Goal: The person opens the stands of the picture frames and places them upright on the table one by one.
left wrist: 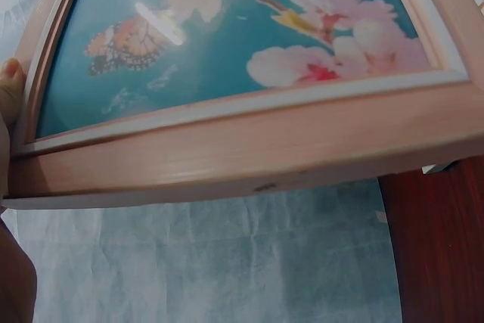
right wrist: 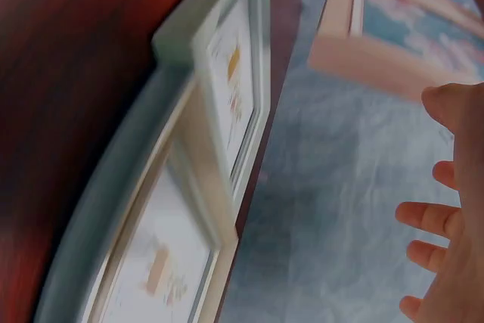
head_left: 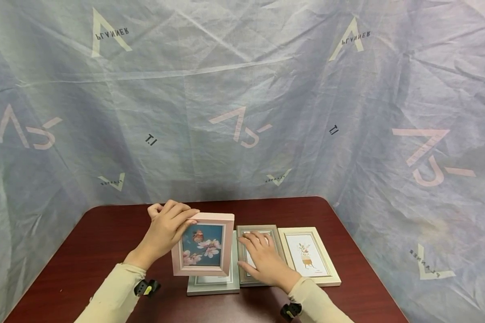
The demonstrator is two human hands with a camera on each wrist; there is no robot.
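My left hand (head_left: 167,228) grips a pink picture frame (head_left: 204,246) by its upper left corner and holds it raised. Its picture of pink blossoms and a butterfly (left wrist: 128,47) faces me. Beneath it a pale grey-green frame (head_left: 213,290) lies on the table, partly covered by the pink one in the head view. My right hand (head_left: 262,259), fingers spread and extended, is over a grey-brown frame (head_left: 256,228) and hides much of its picture. In the right wrist view its fingers (right wrist: 427,218) hold nothing, and the thumb overlaps the pink frame's edge.
A cream frame (head_left: 307,255) with a plant drawing lies to the right of the grey-brown one, forming a row of three on the dark red table (head_left: 113,224). Grey printed cloth (head_left: 242,89) hangs around the table's back and sides.
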